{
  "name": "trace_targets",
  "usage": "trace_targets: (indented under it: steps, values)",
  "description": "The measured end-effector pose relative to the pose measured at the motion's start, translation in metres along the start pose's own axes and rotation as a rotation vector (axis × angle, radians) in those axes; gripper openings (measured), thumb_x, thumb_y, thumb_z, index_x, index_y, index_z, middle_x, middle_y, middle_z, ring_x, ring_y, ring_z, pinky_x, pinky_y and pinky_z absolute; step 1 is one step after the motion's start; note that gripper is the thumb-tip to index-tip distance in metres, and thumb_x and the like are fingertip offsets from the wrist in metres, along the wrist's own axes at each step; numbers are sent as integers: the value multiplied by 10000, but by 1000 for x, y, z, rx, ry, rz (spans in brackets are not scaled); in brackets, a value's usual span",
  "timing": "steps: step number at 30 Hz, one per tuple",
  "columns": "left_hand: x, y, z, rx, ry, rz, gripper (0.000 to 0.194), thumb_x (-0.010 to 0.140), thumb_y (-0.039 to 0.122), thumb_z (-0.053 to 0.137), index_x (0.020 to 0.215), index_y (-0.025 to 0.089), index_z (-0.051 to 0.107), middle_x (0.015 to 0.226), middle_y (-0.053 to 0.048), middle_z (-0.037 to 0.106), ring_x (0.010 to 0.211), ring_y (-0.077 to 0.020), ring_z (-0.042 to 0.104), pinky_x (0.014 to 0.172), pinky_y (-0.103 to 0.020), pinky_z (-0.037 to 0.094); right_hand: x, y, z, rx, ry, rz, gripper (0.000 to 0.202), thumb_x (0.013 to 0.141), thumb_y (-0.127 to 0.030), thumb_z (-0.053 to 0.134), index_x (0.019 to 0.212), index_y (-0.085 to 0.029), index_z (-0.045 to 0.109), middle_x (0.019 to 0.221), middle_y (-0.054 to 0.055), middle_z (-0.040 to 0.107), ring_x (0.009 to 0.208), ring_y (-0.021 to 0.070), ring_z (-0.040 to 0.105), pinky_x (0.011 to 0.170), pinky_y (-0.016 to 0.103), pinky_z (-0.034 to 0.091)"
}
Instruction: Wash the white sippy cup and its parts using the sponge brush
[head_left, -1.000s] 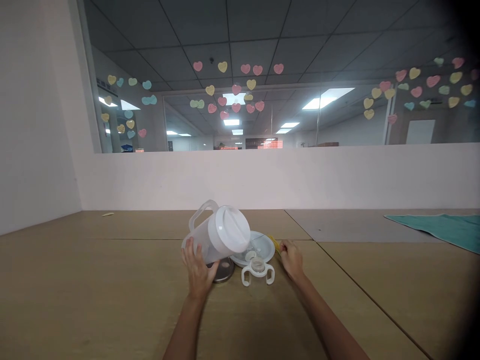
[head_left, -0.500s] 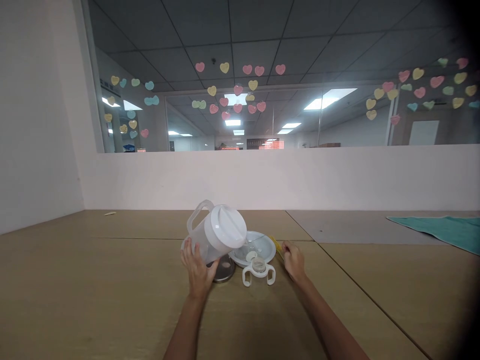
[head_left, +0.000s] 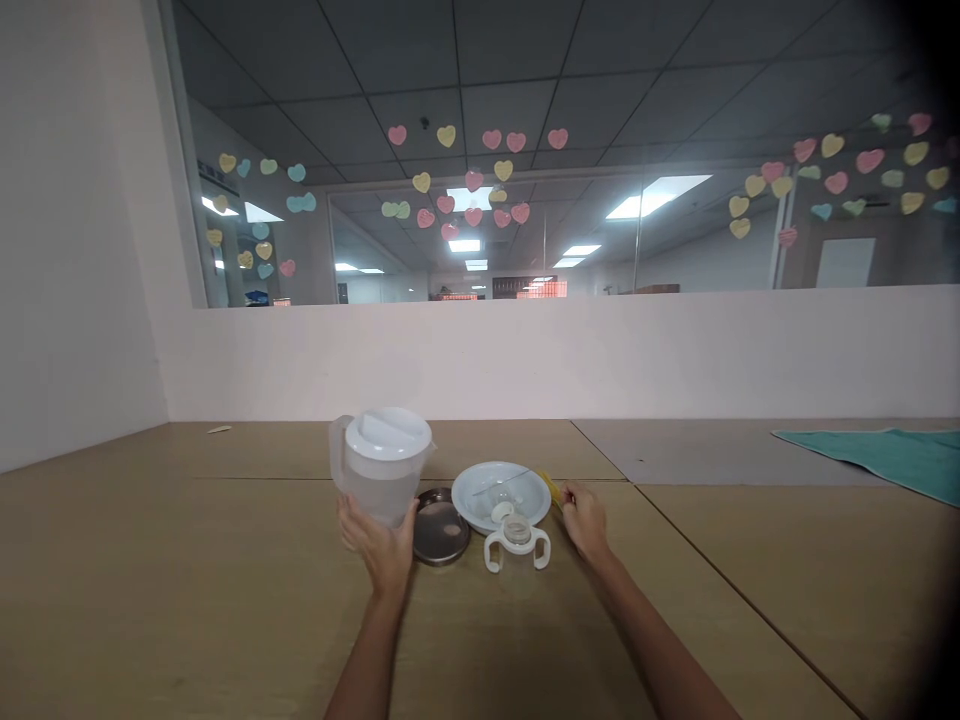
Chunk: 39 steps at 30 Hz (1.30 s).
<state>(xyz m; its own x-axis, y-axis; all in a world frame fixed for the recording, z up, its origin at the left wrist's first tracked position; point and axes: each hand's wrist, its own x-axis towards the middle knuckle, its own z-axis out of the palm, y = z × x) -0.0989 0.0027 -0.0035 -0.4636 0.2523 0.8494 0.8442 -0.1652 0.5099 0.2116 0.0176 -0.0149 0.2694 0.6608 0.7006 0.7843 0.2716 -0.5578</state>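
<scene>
My left hand (head_left: 382, 545) is wrapped round the lower body of a translucent plastic pitcher (head_left: 386, 490) with a white lid, which is upright with some liquid inside. Right of it lies a round, shallow metal dish (head_left: 441, 528). A white bowl (head_left: 461, 492) holds clear pieces and a white ring-like part, hard to make out. In front of the bowl stands a clear baby bottle (head_left: 517, 533) with two white handles and an uncovered mouth. My right hand (head_left: 585, 518) is closed on a yellow item (head_left: 552, 488) at the bowl's right rim; most of it is hidden.
A green cloth (head_left: 885, 458) lies on the grey panel at the far right. A small flat pale piece (head_left: 219, 429) rests at the back left of the wooden table (head_left: 225, 590). Behind the table rises a low white wall (head_left: 525, 360) under a window with heart-shaped notes.
My left hand has swung the pitcher from tilted over the bowl back to upright and to the left, uncovering the metal dish. My right hand has barely moved.
</scene>
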Motion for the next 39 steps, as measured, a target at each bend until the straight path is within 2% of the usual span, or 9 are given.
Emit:
trace_targets:
  steps: [3, 17, 24, 27, 29, 31, 32, 35, 39]
  values:
    - [0, -3, -1, 28, 14, -66, 998, 736, 572, 577, 1415, 72, 44, 1414, -298, 218, 1286, -459, 252, 1022, -608, 272, -1, -2, 0, -6, -25, -14, 130, 591, -113, 334, 540, -188, 426, 581, 9, 492, 601, 138, 425, 565, 229, 241]
    - [-1, -7, 5, 34, -14, -110, 1027, 710, 595, 579, 1418, 65, 56, 1383, -296, 266, 1263, -447, 283, 970, -618, 296, -2, -2, 2, -36, -63, -15, 131, 589, -90, 352, 527, -182, 422, 578, 7, 473, 603, 131, 399, 563, 231, 226]
    - [1, -9, 3, -2, -28, -165, 1024, 719, 548, 605, 1427, 93, 23, 1393, -320, 240, 1256, -491, 271, 950, -669, 275, -3, -2, 3, -24, -52, 25, 130, 594, -118, 322, 535, -187, 416, 575, 9, 474, 573, 132, 392, 542, 237, 216]
    - [0, 3, -4, 25, 29, -77, 958, 756, 517, 576, 1424, 83, 43, 1436, -301, 163, 1304, -471, 193, 1008, -676, 177, -2, -2, 2, -19, -44, 41, 138, 597, -126, 314, 547, -189, 426, 581, 11, 479, 574, 136, 393, 542, 241, 216]
    - [-2, 19, -5, -22, 79, 80, 854, 789, 460, 554, 1411, 67, 120, 1426, -269, 226, 1324, -410, 204, 1060, -602, 183, -1, -1, 2, -14, -33, 51, 140, 605, -129, 313, 551, -190, 427, 585, 14, 484, 579, 139, 395, 543, 244, 215]
    - [-2, 40, 2, -140, -47, 294, 622, 848, 370, 478, 1360, 81, 278, 1333, -218, 404, 1282, -320, 331, 1061, -504, 270, -1, 0, 2, -19, -24, 67, 143, 613, -127, 316, 553, -190, 430, 588, 16, 489, 583, 141, 397, 543, 245, 213]
    - [-1, 51, 8, -189, -195, 384, 488, 872, 335, 426, 1302, 109, 380, 1263, -176, 489, 1232, -276, 406, 1043, -457, 313, -1, 1, 2, -26, -25, 78, 145, 616, -123, 320, 555, -189, 434, 589, 16, 492, 582, 140, 399, 541, 245, 211]
    - [1, 83, 32, -32, -823, 436, 380, 904, 252, 293, 1214, 179, 499, 1227, -91, 557, 1169, -180, 482, 1015, -348, 343, 0, 3, 1, -73, -41, 124, 171, 630, -98, 327, 574, -186, 463, 597, 13, 507, 577, 135, 412, 536, 243, 209]
    - [1, 100, 63, 86, -1082, 406, 252, 784, 205, 441, 862, 146, 673, 920, -121, 693, 947, -230, 617, 906, -369, 400, 3, 3, -1, -203, -110, 199, 228, 685, -66, 327, 660, -179, 524, 656, 25, 560, 623, 139, 473, 548, 239, 235]
